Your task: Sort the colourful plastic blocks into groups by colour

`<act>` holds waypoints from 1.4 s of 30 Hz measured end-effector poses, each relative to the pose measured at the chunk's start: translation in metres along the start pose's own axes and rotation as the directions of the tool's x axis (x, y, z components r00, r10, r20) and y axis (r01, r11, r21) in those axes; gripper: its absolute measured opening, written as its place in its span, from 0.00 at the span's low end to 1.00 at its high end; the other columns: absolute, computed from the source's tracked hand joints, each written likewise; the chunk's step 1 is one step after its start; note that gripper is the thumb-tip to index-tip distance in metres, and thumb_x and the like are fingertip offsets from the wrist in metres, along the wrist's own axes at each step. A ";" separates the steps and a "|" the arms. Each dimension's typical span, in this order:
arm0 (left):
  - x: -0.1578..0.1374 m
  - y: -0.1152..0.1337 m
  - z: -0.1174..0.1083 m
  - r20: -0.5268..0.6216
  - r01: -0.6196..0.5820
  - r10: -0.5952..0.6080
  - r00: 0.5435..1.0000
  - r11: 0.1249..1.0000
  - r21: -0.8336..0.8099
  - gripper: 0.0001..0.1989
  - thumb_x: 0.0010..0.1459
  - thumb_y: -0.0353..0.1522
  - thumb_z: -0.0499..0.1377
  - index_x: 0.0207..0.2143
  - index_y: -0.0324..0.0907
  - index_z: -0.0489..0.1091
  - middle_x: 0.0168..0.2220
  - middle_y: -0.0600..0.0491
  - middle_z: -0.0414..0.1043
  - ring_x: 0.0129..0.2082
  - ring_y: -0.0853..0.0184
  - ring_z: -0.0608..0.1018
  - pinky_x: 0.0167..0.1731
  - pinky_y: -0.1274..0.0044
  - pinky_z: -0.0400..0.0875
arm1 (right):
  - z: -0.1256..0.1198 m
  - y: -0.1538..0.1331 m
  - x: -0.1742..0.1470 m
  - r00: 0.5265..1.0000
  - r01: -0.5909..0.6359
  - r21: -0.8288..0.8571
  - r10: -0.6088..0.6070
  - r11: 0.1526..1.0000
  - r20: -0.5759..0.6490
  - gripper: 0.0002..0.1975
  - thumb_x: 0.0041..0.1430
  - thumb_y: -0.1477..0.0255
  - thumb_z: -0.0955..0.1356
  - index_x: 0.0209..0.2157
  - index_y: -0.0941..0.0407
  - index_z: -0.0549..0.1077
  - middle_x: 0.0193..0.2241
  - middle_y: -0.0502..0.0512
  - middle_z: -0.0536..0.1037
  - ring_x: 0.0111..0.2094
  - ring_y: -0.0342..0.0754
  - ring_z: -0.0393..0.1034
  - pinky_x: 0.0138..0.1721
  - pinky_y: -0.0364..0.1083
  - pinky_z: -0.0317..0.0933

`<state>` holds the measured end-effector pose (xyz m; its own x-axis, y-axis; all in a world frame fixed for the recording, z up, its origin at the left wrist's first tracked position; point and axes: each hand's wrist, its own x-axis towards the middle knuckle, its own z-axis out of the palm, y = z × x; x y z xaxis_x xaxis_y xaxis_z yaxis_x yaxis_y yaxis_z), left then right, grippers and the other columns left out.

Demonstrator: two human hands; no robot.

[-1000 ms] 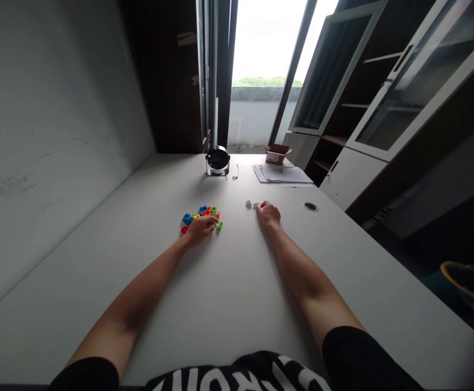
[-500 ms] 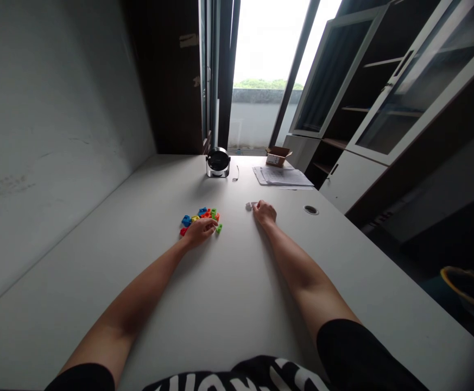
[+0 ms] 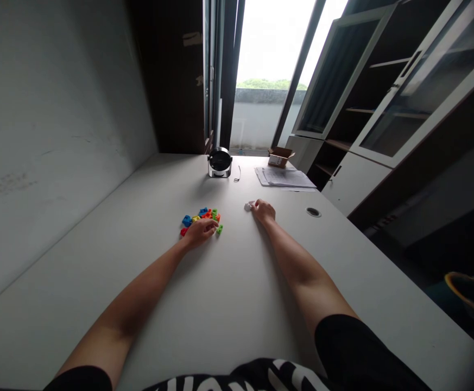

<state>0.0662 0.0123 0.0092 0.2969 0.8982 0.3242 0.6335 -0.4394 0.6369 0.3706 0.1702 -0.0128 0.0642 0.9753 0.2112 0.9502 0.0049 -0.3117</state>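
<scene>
Several small plastic building blocks lie heaped on the white tabletop: a blue block [image 3: 187, 220], a yellow block [image 3: 196, 218], a red block [image 3: 183, 231], and orange and green ones. My left hand [image 3: 200, 232] rests at the near side of this pile, fingers stretched out and hiding part of it. Just right of its fingertips is a loose green block [image 3: 219, 229]. Farther right, my right hand [image 3: 265, 210] has its fingers closed on a small white block [image 3: 248, 206] at table level. Its fingers partly cover the white piece.
At the back of the white desk [image 3: 220, 304] stands a round black-and-silver device [image 3: 219, 163], beside a thin dark cord [image 3: 237, 175]. Papers [image 3: 285, 177] and an open cardboard box [image 3: 280, 157] lie back right. A cable grommet [image 3: 313, 212] is set into the right side.
My right hand has shifted very slightly left along with the white block. My left hand stays beside the pile. The whole view has moved a little.
</scene>
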 end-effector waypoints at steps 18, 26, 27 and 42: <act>0.003 -0.002 -0.001 0.031 -0.015 0.014 0.999 0.999 0.045 0.10 0.62 0.32 0.57 0.42 0.43 0.77 0.36 0.51 0.78 0.33 0.65 0.74 0.38 0.74 0.66 | 0.013 0.004 0.014 0.962 0.273 0.081 -0.271 0.959 -0.039 0.21 0.65 0.57 0.66 0.55 0.51 0.73 0.53 0.59 0.75 0.55 0.56 0.66 0.54 0.50 0.60; 0.002 0.000 -0.002 0.047 0.001 -0.003 0.999 0.999 0.036 0.10 0.63 0.33 0.57 0.42 0.42 0.77 0.36 0.50 0.78 0.33 0.65 0.73 0.38 0.75 0.64 | 0.012 0.002 0.012 0.931 0.366 0.017 -0.366 0.931 0.010 0.22 0.63 0.58 0.68 0.58 0.48 0.72 0.57 0.56 0.73 0.56 0.57 0.66 0.56 0.52 0.58; 0.002 0.001 -0.002 0.046 0.005 -0.006 0.999 0.999 0.037 0.10 0.63 0.33 0.57 0.42 0.42 0.77 0.36 0.50 0.78 0.33 0.65 0.73 0.38 0.75 0.64 | 0.011 0.001 0.011 0.931 0.366 0.013 -0.366 0.931 0.009 0.22 0.64 0.58 0.67 0.57 0.48 0.72 0.57 0.56 0.73 0.55 0.58 0.66 0.56 0.53 0.58; 0.002 0.007 -0.001 0.028 0.000 -0.003 1.000 0.997 0.078 0.09 0.62 0.34 0.58 0.41 0.45 0.77 0.35 0.52 0.78 0.34 0.64 0.76 0.38 0.74 0.69 | 0.005 -0.027 0.003 0.962 0.268 0.002 -0.268 0.963 0.052 0.21 0.65 0.61 0.66 0.58 0.48 0.71 0.57 0.57 0.73 0.57 0.58 0.65 0.57 0.53 0.57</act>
<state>0.0709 0.0108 0.0150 0.3154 0.8994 0.3026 0.6872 -0.4364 0.5809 0.3433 0.1742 -0.0078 -0.2086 0.9486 0.2380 0.9321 0.2664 -0.2452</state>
